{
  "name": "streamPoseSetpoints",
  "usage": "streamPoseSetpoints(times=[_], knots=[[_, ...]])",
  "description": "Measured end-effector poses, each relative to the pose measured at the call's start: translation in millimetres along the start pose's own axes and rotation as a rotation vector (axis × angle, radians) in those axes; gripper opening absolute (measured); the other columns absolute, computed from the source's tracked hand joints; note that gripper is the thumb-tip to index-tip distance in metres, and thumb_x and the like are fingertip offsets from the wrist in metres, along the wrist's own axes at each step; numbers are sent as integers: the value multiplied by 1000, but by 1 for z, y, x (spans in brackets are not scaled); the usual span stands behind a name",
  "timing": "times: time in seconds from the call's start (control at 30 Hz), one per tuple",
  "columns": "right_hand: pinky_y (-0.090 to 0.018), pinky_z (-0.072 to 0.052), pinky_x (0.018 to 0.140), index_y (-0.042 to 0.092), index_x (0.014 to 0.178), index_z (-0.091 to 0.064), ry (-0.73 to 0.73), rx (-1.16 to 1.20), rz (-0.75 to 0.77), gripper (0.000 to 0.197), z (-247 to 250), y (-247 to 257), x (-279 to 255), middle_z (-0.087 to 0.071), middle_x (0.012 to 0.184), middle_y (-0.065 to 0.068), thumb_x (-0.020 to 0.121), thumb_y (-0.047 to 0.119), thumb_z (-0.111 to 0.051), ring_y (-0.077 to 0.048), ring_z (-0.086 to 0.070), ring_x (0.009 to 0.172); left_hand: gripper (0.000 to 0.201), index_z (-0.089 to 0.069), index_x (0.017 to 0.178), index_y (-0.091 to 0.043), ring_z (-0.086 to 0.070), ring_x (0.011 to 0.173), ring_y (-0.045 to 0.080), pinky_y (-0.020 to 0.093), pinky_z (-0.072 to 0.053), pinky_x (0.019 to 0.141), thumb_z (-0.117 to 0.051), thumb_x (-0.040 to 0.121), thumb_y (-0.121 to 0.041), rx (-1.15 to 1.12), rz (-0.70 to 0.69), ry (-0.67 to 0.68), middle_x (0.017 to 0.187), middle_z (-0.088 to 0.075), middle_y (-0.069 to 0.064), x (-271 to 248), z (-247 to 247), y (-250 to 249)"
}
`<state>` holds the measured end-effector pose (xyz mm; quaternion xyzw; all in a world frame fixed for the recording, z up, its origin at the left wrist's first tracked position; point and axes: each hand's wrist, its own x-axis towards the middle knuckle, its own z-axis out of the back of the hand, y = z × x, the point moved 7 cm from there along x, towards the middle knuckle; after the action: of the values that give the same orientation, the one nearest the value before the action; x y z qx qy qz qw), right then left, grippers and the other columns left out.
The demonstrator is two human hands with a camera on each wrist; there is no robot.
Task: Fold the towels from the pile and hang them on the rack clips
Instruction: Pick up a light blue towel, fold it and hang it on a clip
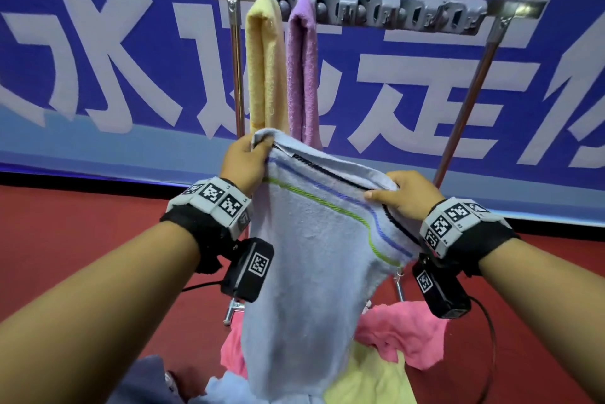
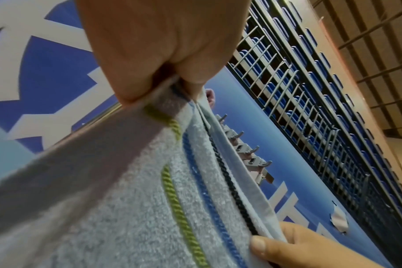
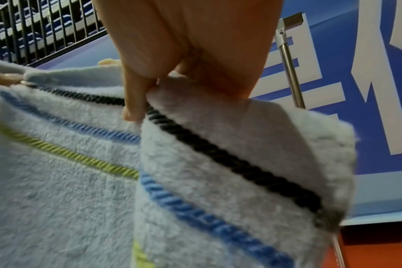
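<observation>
Holding the blue towel (image 1: 314, 240) up by its top edge, you are pinching one corner in your left hand (image 1: 244, 163) at 11 o'clock and the other in your right hand (image 1: 401, 195) at 2 o'clock; the rest is hanging down over the pile (image 1: 402, 338) on the floor at 6. Two towels, yellow (image 1: 263, 63) and purple (image 1: 302, 69), are already hanging on the rack (image 1: 376, 12) at 12. I judge this one is barely folded, with several clips still free and more towels waiting.
</observation>
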<state>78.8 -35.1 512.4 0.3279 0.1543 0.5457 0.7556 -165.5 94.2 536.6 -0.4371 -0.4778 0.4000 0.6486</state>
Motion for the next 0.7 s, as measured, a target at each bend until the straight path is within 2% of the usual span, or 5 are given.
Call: streamPoseSetpoints(times=[0.07, 0.2, 0.3, 0.43, 0.7], knots=[[-23, -31, 52, 1, 70, -61, -1, -22, -11, 31, 5, -5, 1, -49, 62, -8, 80, 28, -73, -17, -43, 59, 23, -64, 87, -20, -61, 91, 26, 48, -49, 90, -53, 78, -38, 9, 13, -5, 93, -66, 12, 2, 5, 11], [-20, -33, 52, 8, 67, -64, -15, -15, -22, 24, 17, -11, 3, -52, 60, -5, 81, 26, -73, -15, -43, 58, 13, -61, 81, -21, -53, 82, 18, 40, -45, 82, -55, 93, -21, -13, 24, -14, 81, -60, 2, 0, 11, 15], [-28, -39, 62, 9, 71, -68, -57, -34, -43, 24, 30, -18, 4, -62, 66, -6, 78, 31, -75, -17, -51, 62, 15, -65, 83, -20, -56, 82, 19, 45, -48, 85, -57, 90, -31, -23, 16, -13, 82, -64, 2, 2, 16, 17], [-28, -41, 67, 23, 65, -65, -100, -89, -77, 18, 46, -30, 7, -62, 66, 2, 80, 28, -73, -16, -55, 69, 18, -64, 80, -20, -56, 79, 20, 47, -49, 84, -58, 91, -32, 1, 2, -37, 79, -63, 3, 6, 23, 20], [-36, -47, 83, 21, 81, -60, -133, -153, -88, 24, 52, -36, 10, -64, 86, -6, 92, 7, -45, -29, -58, 91, 29, -63, 88, -9, -54, 76, 18, 35, -45, 73, -52, 96, -35, 20, 35, -36, 82, -61, 5, 6, 24, 33]])
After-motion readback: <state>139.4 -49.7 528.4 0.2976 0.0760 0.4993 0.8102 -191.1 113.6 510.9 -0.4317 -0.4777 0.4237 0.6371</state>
